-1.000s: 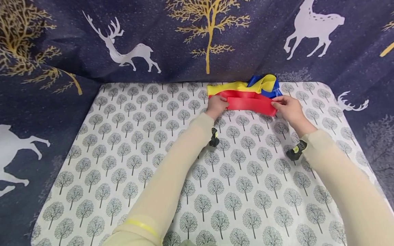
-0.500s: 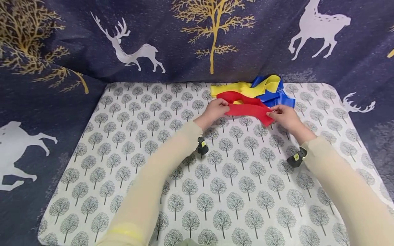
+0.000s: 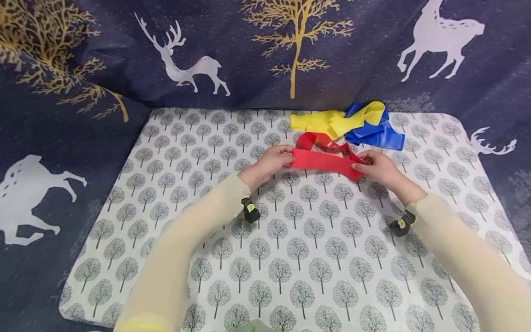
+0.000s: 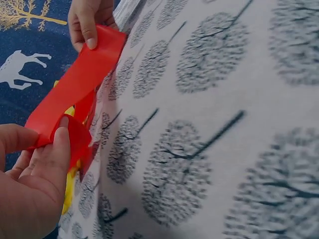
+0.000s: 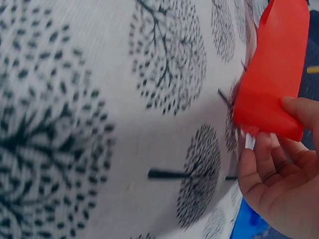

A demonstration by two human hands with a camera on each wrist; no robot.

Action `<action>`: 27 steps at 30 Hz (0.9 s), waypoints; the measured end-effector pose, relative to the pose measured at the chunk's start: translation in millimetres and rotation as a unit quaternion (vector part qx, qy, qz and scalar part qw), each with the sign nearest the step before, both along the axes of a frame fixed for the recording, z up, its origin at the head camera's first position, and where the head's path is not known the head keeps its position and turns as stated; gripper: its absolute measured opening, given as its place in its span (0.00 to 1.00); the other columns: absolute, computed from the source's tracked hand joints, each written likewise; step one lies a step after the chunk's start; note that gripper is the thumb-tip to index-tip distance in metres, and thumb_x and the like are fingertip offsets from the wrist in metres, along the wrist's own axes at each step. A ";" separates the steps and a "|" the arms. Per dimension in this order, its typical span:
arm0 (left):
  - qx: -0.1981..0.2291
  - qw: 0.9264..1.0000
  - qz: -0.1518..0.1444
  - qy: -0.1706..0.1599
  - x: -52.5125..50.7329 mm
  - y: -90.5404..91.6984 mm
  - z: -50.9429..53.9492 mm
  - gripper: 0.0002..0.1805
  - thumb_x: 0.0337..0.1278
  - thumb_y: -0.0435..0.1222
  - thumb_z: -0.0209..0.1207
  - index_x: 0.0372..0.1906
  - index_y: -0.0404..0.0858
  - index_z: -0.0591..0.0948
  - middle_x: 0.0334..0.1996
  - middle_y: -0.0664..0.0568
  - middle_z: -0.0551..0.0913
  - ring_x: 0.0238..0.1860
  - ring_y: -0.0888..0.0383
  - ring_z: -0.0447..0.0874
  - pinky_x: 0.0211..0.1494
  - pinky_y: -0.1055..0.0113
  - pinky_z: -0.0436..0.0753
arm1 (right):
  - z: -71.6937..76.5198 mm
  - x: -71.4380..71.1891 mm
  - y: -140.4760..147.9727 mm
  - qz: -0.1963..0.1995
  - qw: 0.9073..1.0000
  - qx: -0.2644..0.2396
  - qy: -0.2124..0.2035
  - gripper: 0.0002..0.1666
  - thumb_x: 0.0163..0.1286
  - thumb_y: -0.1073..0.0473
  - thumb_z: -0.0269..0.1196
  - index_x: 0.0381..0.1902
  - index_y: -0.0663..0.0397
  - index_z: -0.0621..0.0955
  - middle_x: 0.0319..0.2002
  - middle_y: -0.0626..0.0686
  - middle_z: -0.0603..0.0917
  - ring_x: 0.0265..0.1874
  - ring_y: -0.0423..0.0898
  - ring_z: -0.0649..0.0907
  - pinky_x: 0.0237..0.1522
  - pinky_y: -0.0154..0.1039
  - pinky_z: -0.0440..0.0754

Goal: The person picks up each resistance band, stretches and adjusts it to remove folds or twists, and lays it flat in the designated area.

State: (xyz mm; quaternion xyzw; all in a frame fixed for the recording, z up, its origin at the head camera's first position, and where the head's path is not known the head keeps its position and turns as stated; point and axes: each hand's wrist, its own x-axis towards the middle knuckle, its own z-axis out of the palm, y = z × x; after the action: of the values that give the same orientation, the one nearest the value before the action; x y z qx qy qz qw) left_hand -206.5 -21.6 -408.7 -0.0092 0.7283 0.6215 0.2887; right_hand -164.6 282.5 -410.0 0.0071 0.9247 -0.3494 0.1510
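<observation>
Navy cloth (image 3: 373, 55), printed with pale deer and gold trees, hangs behind the table, whose white cover (image 3: 323, 304) carries rows of dark trees. Two cream sleeves (image 3: 182, 235) reach across it. Near its far edge lie a yellow band (image 3: 352, 123) and a blue band (image 3: 381, 137), the yellow partly over the blue. Just in front of them, between the hands, is the red band (image 3: 319, 161), bent into a loop with its near stretch fairly straight; whether its far side touches the yellow is hard to tell.

Over the last second the red has come nearer the person, baring more of both other bands; it now seems largely separated, so the handling appears to concern it alone. The left hand (image 3: 271, 162) pinches one end of the near stretch between thumb and fingers; the right hand (image 3: 379, 169) grips the other, thumb on top, its lower fingers loosely bent. Each wrist wears a small black camera (image 3: 250, 212). Faint marks inside the loop are too small to read; no brand is legible.
</observation>
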 end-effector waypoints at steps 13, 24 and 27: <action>-0.001 1.000 0.003 -0.018 24.1 -36.6 -0.6 0.22 0.70 0.25 0.54 0.67 0.28 0.73 0.61 0.31 0.80 0.45 0.53 0.85 0.48 0.73 0.90 | -4.2 -18.9 -21.6 0.027 0.998 -0.018 0.045 0.29 0.83 0.55 0.47 0.74 0.67 0.66 0.71 0.73 0.69 0.66 0.69 0.73 0.57 0.55 0.80; -0.002 0.998 0.036 -0.052 34.6 -68.7 -4.6 0.25 0.70 0.25 0.53 0.70 0.29 0.71 0.63 0.30 0.78 0.47 0.52 0.86 0.42 0.78 0.88 | -11.7 -34.8 -32.0 0.044 0.995 0.022 0.086 0.20 0.76 0.68 0.52 0.61 0.73 0.77 0.58 0.75 0.74 0.53 0.66 0.76 0.52 0.55 0.78; -0.002 0.998 0.038 -0.050 37.8 -76.3 -5.6 0.25 0.70 0.25 0.53 0.70 0.28 0.70 0.63 0.30 0.78 0.45 0.54 0.86 0.43 0.78 0.88 | -13.6 -38.2 -35.1 0.052 0.993 0.027 0.105 0.17 0.74 0.67 0.57 0.56 0.73 0.80 0.49 0.72 0.76 0.45 0.62 0.75 0.46 0.48 0.74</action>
State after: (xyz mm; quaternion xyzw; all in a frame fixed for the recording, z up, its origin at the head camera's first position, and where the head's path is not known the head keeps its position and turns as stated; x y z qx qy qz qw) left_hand -168.7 -97.9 -414.3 -0.0686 0.7131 0.6297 0.3006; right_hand -202.8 247.5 -423.6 -0.0734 0.9437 -0.3148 0.0706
